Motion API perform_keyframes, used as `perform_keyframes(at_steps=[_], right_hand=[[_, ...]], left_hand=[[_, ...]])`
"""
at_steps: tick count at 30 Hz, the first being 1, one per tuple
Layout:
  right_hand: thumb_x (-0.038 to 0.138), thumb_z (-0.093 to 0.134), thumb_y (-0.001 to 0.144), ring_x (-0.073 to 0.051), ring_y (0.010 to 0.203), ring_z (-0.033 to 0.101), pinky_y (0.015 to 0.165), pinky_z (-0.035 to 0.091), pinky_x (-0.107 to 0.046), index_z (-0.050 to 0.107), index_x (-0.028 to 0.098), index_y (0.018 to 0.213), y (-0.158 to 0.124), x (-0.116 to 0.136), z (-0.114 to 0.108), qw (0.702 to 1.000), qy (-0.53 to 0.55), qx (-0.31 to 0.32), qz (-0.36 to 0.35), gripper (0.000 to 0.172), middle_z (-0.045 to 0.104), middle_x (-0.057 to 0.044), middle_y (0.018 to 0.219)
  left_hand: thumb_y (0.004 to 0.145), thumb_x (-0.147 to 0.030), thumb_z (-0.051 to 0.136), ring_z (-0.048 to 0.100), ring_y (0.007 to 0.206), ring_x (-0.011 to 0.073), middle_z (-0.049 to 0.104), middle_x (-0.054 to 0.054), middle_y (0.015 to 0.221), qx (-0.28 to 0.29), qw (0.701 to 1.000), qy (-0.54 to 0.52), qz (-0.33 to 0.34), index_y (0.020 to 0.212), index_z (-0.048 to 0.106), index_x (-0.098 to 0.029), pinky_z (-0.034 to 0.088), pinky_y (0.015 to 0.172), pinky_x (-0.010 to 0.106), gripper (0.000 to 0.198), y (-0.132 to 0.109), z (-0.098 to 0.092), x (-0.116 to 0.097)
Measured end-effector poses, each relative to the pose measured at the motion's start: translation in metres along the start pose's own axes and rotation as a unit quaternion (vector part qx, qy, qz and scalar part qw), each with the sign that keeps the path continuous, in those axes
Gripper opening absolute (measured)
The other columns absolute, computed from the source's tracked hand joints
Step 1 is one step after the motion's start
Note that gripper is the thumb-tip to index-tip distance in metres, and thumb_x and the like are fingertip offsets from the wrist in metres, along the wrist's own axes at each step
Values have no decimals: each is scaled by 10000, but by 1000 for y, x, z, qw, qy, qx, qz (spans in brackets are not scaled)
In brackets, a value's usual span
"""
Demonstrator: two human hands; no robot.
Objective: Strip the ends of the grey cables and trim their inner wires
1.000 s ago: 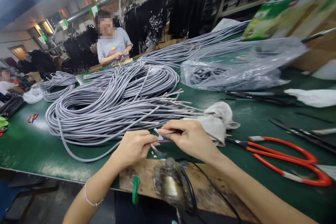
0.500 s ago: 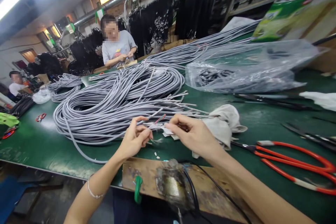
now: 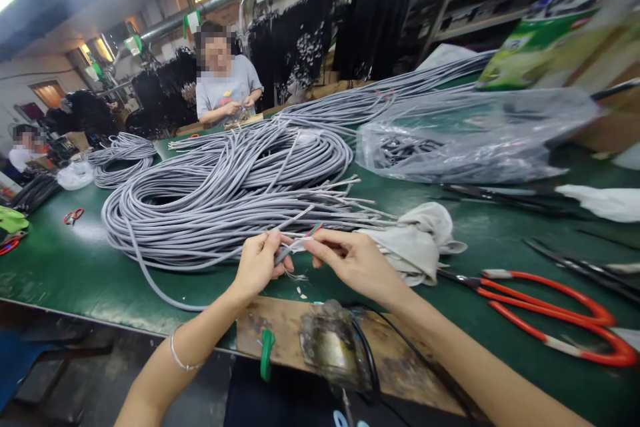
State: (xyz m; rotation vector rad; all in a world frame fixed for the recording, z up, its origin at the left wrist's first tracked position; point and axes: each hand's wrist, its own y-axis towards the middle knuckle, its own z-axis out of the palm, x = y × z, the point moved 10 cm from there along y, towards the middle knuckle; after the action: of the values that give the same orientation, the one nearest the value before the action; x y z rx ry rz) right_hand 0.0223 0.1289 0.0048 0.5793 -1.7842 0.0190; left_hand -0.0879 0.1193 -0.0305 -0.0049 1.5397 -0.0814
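Note:
My left hand (image 3: 261, 260) is closed on the end of a grey cable (image 3: 283, 255), thumb on top. Fine loose strands (image 3: 296, 276) stick out below its fingers. My right hand (image 3: 345, 255) pinches the thin inner wires (image 3: 315, 229) at that end; red and green show among them, with something whitish between the two hands. A large coil of grey cables (image 3: 210, 213) lies just beyond both hands, its cut ends pointing right. Beside my right hand is a crumpled white cloth (image 3: 425, 237).
Red-handled scissors (image 3: 555, 313) lie at right, near black tweezers-like tools (image 3: 585, 267). A clear plastic bag (image 3: 475, 140) holds dark small parts. A wooden board (image 3: 400, 353) carrying a metal block (image 3: 334, 347) sits at the near edge. A person (image 3: 227, 83) works across the green table (image 3: 45, 280).
My left thumb has pressed down onto the cable end. My right hand has moved slightly left and down, closer to my left hand, and its fingers now grip the inner wires.

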Motion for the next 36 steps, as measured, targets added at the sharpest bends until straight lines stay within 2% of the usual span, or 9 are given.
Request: perform_keyframes(at_steps=[3, 7, 11, 17, 20, 25, 30, 33, 36], right_hand=[[579, 513, 753, -109, 459, 428, 448, 327, -243, 537, 190, 514, 2, -3, -1, 1000, 1, -2, 5, 457, 531, -8, 488], [602, 498, 764, -109, 469, 429, 450, 330, -241, 522, 196, 524, 1, -5, -4, 1000, 13, -5, 14, 472, 506, 1, 488], [617, 444, 790, -109, 485, 435, 437, 323, -235, 510, 196, 535, -1, -5, 0, 999, 30, 10, 19, 496, 501, -2, 516], [529, 615, 660, -59, 384, 244, 370, 191, -216, 570, 178, 815, -7, -10, 12, 997, 42, 47, 49, 387, 392, 75, 467], [477, 594, 698, -73, 355, 239, 360, 177, -228, 600, 186, 798, -7, -9, 1, 999, -23, 1, 32, 307, 323, 87, 391], [312, 444, 861, -143, 532, 577, 511, 409, -250, 622, 213, 686, -16, 21, -10, 965, -206, -90, -138, 268, 656, -36, 625], [146, 375, 847, -109, 417, 467, 443, 308, -251, 598, 199, 603, -34, 41, 0, 874, -395, -110, -260, 335, 539, -7, 502], [181, 395, 825, -118, 478, 505, 474, 342, -243, 603, 201, 598, -23, 32, -15, 921, -330, -81, -192, 309, 563, -18, 541], [418, 480, 820, -135, 497, 502, 480, 375, -254, 570, 200, 532, -6, 10, -24, 985, -161, -11, -61, 372, 557, -24, 519]], left_hand=[[667, -683, 534, 323, 301, 43, 530, -9, 451, -13, 999, -27, -22, 727, 550, -118, 163, 334, 183, 569, 0, -5, 0], [616, -631, 648, 326, 359, 26, 544, -33, 552, 69, 996, -58, -12, 903, 576, -128, 176, 352, 165, 584, -6, 11, -10], [502, -478, 798, 347, 435, 7, 482, -60, 580, 68, 997, -41, 12, 709, 515, -140, 250, 403, 147, 487, -10, 15, -18], [568, -435, 748, 269, 353, -2, 442, -95, 518, 86, 992, -89, -23, 727, 422, -180, 186, 350, 145, 444, -10, 21, -7], [608, -433, 696, 294, 335, 14, 472, -81, 514, 93, 992, -84, -35, 754, 427, -183, 207, 338, 154, 395, -9, 23, 0], [747, -315, 580, 520, 503, 104, 625, 32, 647, 10, 991, 120, 54, 811, 591, -143, 421, 499, 229, 185, -7, 6, -10], [817, -137, 499, 619, 758, 207, 683, 106, 817, 4, 902, 383, 200, 827, 688, -136, 487, 730, 316, 189, -18, 16, -32], [853, -127, 454, 613, 770, 196, 670, 101, 833, 94, 872, 412, 247, 864, 682, -145, 489, 723, 295, 228, -28, 35, -36], [853, -199, 511, 600, 733, 181, 665, 93, 807, 128, 888, 356, 263, 849, 675, -144, 475, 682, 271, 173, -34, 39, -44]])
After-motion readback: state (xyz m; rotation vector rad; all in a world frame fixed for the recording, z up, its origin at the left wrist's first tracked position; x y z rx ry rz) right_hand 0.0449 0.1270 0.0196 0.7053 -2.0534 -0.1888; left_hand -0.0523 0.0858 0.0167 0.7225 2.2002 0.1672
